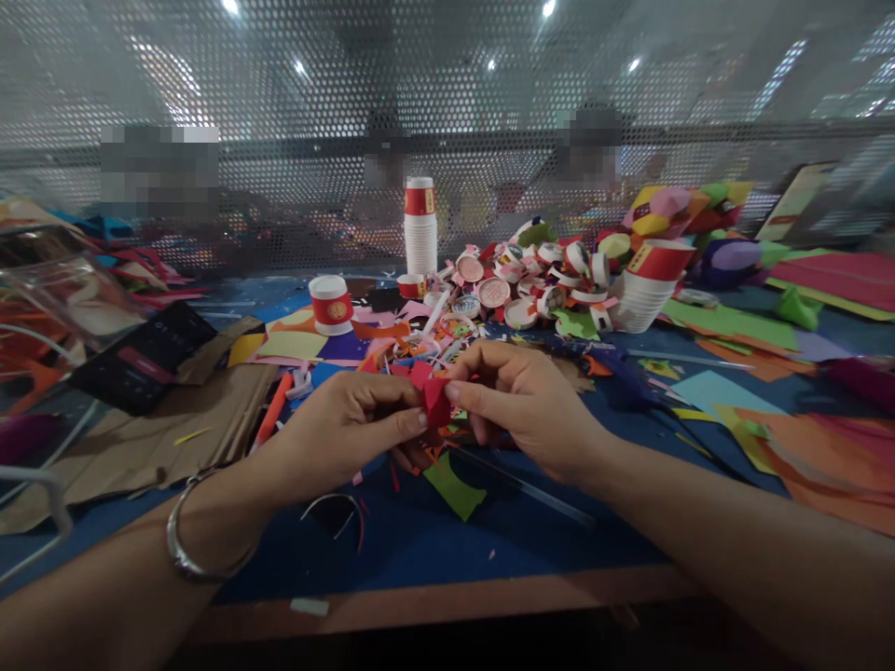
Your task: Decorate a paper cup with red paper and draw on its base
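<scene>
A small folded piece of red paper (437, 403) is held between my two hands above the middle of the table. My left hand (360, 415) pinches its left side between thumb and fingers. On the other side, the thumb and fingertips of my right hand (517, 396) grip its right edge. Part of the paper is hidden behind my fingers. Just below lies a green paper scrap (456, 486) on the blue tabletop. Small coloured paper clippings (447, 328) are heaped right behind my hands.
A stack of paper cups (420, 244) stands at the back, a red-and-white cup (331, 306) left of it. Round decorated cup pieces (493, 291) are piled right of centre beside a tilted cup stack (647, 289). Cardboard (210, 419) lies left; orange paper sheets (832, 447) lie right.
</scene>
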`<state>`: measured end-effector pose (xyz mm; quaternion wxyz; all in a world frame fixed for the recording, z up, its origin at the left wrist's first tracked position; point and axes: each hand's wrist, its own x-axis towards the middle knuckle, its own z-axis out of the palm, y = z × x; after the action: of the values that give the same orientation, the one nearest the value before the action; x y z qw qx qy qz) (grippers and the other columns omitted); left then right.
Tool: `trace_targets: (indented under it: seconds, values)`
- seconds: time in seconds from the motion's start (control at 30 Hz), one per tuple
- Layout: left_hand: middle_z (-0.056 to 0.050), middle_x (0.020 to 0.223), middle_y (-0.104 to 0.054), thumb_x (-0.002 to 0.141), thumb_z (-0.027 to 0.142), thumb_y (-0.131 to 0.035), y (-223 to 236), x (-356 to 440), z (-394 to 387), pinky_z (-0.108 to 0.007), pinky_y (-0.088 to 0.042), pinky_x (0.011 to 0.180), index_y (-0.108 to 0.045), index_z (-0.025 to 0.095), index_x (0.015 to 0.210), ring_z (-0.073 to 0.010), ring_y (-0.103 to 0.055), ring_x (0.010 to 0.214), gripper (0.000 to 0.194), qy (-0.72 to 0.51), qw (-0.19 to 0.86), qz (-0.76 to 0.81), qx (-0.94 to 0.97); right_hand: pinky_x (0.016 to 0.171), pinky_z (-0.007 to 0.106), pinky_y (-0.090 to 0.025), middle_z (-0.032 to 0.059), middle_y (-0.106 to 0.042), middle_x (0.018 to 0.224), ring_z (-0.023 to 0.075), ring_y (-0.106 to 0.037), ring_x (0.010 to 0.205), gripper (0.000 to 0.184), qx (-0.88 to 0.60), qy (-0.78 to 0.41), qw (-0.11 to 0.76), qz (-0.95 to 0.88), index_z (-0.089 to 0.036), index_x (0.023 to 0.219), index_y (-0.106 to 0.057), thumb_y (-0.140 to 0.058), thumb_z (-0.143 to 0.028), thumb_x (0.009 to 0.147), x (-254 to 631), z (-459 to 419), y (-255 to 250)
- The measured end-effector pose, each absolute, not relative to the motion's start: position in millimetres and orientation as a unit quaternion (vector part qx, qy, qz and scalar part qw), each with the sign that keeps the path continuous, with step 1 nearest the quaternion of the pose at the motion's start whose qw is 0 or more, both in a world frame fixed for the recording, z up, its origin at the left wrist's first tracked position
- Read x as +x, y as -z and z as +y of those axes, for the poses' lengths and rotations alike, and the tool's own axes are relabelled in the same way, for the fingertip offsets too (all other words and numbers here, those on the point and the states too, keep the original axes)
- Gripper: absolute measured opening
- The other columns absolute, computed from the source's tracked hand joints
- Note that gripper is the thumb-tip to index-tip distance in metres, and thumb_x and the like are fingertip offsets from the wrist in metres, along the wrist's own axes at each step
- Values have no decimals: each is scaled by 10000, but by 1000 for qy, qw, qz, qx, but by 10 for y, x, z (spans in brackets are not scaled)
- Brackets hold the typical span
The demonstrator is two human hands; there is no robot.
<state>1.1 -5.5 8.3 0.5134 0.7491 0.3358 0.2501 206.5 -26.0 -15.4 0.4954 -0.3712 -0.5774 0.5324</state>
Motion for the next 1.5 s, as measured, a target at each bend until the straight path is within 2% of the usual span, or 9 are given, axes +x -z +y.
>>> trace_targets:
  seconds: [0.17, 0.47, 0.6, 0.7, 0.83, 1.07, 1.27, 1.4, 1.5]
  values:
    - [-8, 637, -738, 882, 243, -692, -94, 17, -55, -181, -598, 567, -692, 164, 721, -135, -740, 604, 179, -249, 523, 345, 739, 398, 168, -342, -91, -561, 553, 31, -470, 395, 253, -361, -542, 506, -565, -169, 782, -589, -805, -300, 774, 2054, -264, 151]
    - [-12, 662, -750, 905, 226, -643, -76, 9, -56, -185, -598, 589, -690, 163, 734, -126, -735, 614, 188, -242, 518, 360, 737, 367, 166, -298, -103, -541, 515, 29, -444, 379, 261, -365, -547, 505, -559, -184, 775, -563, -796, -301, 772, 2048, -272, 146]
    - [-11, 692, -725, 938, 322, -624, -86, 25, -85, -191, -579, 588, -693, 165, 784, -124, -708, 630, 231, -269, 498, 381, 731, 373, 163, -325, -106, -542, 517, 31, -453, 381, 262, -379, -538, 509, -555, -185, 782, -566, -811, -273, 751, 2054, -268, 151]
    - [4, 721, -672, 911, 418, -678, -74, 35, -110, -192, -541, 586, -710, 166, 845, -109, -639, 639, 263, -291, 447, 393, 749, 379, 169, -346, -106, -544, 525, 37, -471, 384, 255, -383, -528, 509, -561, -188, 786, -567, -806, -272, 755, 2054, -263, 152]
    - [7, 711, -636, 892, 401, -704, -21, 40, -115, -198, -488, 576, -700, 158, 813, -102, -578, 633, 256, -293, 401, 399, 771, 365, 180, -314, -96, -553, 532, 42, -470, 387, 231, -389, -513, 502, -577, -191, 788, -575, -793, -264, 766, 2050, -261, 147]
    - [-3, 701, -690, 904, 334, -690, -28, 43, -93, -203, -554, 603, -677, 155, 804, -108, -655, 621, 205, -292, 450, 396, 745, 377, 178, -313, -102, -545, 570, 33, -447, 390, 262, -374, -533, 498, -572, -191, 824, -567, -803, -293, 773, 2048, -264, 162]
    - [21, 641, -670, 885, 284, -704, -103, 46, -109, -166, -547, 545, -653, 156, 760, -87, -668, 544, 187, -286, 485, 387, 730, 382, 184, -307, -76, -579, 633, 39, -459, 412, 312, -366, -552, 478, -577, -167, 956, -632, -788, -398, 817, 2056, -250, 137]
    - [8, 643, -688, 865, 291, -710, -106, 40, -101, -182, -531, 511, -646, 158, 756, -96, -650, 518, 183, -274, 503, 393, 719, 408, 192, -333, -84, -554, 576, 44, -435, 412, 274, -356, -547, 465, -598, -166, 903, -642, -768, -399, 836, 2061, -255, 136]
    - [13, 624, -654, 849, 322, -718, -82, 30, -76, -201, -508, 529, -657, 159, 753, -104, -626, 538, 199, -267, 487, 393, 733, 408, 193, -337, -81, -560, 607, 40, -443, 416, 223, -354, -529, 466, -614, -175, 867, -627, -760, -351, 830, 2063, -252, 151]
